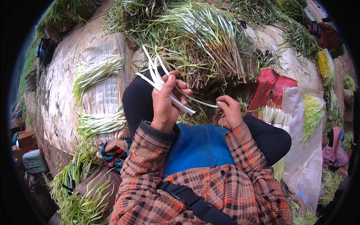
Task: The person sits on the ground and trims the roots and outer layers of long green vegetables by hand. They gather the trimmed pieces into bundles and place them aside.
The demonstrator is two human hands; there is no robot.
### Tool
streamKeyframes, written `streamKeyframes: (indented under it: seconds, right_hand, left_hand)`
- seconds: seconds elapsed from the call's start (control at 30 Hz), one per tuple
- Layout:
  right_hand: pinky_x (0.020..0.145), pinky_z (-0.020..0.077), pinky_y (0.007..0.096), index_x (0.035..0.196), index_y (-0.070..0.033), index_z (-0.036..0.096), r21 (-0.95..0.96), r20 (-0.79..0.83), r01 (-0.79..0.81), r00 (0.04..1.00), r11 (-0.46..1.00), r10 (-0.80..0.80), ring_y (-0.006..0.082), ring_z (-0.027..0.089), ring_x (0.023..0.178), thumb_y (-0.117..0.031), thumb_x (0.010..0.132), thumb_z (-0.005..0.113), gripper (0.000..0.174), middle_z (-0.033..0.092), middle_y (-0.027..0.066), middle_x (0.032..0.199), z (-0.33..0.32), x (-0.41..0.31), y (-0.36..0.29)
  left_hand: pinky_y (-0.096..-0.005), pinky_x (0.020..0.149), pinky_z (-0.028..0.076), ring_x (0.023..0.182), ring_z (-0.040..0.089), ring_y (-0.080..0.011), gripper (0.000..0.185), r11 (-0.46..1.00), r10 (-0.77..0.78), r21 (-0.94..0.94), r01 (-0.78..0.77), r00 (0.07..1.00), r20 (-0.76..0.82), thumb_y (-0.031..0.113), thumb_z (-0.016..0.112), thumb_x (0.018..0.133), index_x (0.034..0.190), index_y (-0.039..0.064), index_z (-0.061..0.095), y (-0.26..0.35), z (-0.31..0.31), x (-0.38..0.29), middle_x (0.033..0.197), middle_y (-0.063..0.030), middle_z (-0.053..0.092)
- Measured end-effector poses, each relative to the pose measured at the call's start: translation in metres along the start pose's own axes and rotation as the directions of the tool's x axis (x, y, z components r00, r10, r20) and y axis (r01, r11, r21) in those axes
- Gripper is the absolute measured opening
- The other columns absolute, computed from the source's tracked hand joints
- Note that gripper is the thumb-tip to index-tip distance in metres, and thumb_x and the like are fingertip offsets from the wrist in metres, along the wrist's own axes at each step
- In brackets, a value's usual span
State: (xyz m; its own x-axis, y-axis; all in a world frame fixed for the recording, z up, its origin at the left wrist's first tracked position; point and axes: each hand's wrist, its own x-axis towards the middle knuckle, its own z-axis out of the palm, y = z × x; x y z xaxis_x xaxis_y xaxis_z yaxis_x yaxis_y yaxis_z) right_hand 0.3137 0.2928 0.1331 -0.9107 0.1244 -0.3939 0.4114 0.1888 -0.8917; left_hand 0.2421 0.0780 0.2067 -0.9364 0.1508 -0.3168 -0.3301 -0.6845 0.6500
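Observation:
My left hand (168,98) is closed round a small bunch of white leafy stalks (157,78), held over my lap. One thin stalk (199,101) runs from that bunch to my right hand (229,110), whose thumb and fingertips are pinched at its end. A short green piece hangs below my right fingers. Ahead of my hands lies a large pile of green-and-white stalks (208,31) with brown, dirty bases. To the left, two sorted bunches, an upper one (97,70) and a lower one (102,123), rest on a woven sack (98,97).
On the right, stalk bundles tied with red bands (277,116) stand by a red sack (271,84) and a pale plastic sheet (299,166). Yellow-green stalks (312,112) lie on the sheet. Loose green leaves (87,197) heap at lower left. Another person's sleeve (327,35) shows at upper right.

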Motion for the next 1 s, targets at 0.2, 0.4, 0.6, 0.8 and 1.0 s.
streamKeyframes:
  seconds: [0.2, 0.4, 0.6, 0.8, 1.0]
  right_hand:
    - [0.050, 0.0462, 0.0186, 0.110, 0.001, 0.058, 0.333, 0.246, -0.003, 0.966, 0.943, -0.084, 0.0095, 0.059, 0.060, -0.031, 0.092, 0.052, 0.037, 0.063, 0.0041, 0.073, 0.010, -0.026, -0.051]
    - [0.045, 0.0432, 0.0182, 0.096, 0.002, 0.061, 0.482, 0.286, -0.119, 0.958, 0.868, -0.027, 0.0072, 0.057, 0.056, -0.017, 0.088, 0.058, 0.021, 0.063, 0.0050, 0.072, 0.003, -0.036, -0.081]
    - [0.053, 0.0431, 0.0162, 0.092, 0.003, 0.062, 0.384, 0.184, 0.001, 0.980, 0.923, -0.078, 0.0043, 0.056, 0.062, -0.007, 0.083, 0.060, 0.013, 0.062, 0.0023, 0.074, 0.014, -0.031, -0.104]
    - [0.059, 0.0452, 0.0231, 0.087, 0.001, 0.066, 0.126, 0.043, 0.242, 0.968, 0.962, -0.249, 0.0089, 0.056, 0.066, -0.009, 0.082, 0.062, 0.012, 0.063, 0.0033, 0.075, 0.011, 0.052, -0.090]
    - [0.071, 0.0466, 0.0391, 0.089, -0.008, 0.061, -0.923, -0.205, 0.029, 0.807, 0.383, -0.554, 0.0292, 0.056, 0.082, -0.013, 0.077, 0.062, 0.013, 0.053, 0.0102, 0.085, 0.003, 0.167, -0.018]
  left_hand:
    - [-0.0249, 0.042, 0.045, 0.067, 0.063, -0.0208, 0.025, 0.999, 0.036, -0.028, -0.037, 0.999, -0.013, 0.017, 0.048, 0.093, 0.113, 0.001, 0.048, -0.001, 0.008, 0.007, 0.077, -0.0097, 0.061]
    - [-0.0246, 0.042, 0.045, 0.073, 0.064, -0.0213, 0.032, 0.996, 0.087, 0.013, -0.086, 0.996, -0.038, 0.021, 0.052, 0.092, 0.116, 0.001, 0.045, 0.004, 0.014, 0.009, 0.085, -0.0112, 0.062]
    - [-0.0230, 0.049, 0.049, 0.072, 0.065, -0.0195, 0.044, 0.998, -0.055, 0.022, 0.054, 0.997, 0.054, 0.022, 0.062, 0.086, 0.118, -0.002, 0.043, 0.000, 0.035, 0.003, 0.076, -0.0101, 0.063]
    - [-0.0321, 0.060, 0.053, 0.065, 0.061, -0.0187, 0.016, 0.999, -0.029, -0.028, 0.030, 0.999, 0.044, 0.014, 0.053, 0.091, 0.099, 0.000, 0.052, 0.009, 0.043, 0.032, 0.056, -0.0023, 0.050]
    - [-0.0268, 0.045, 0.051, 0.066, 0.063, -0.0219, 0.015, 0.998, -0.015, -0.053, 0.012, 0.998, -0.054, 0.013, 0.051, 0.091, 0.099, 0.000, 0.052, 0.006, 0.034, 0.030, 0.067, -0.0067, 0.056]
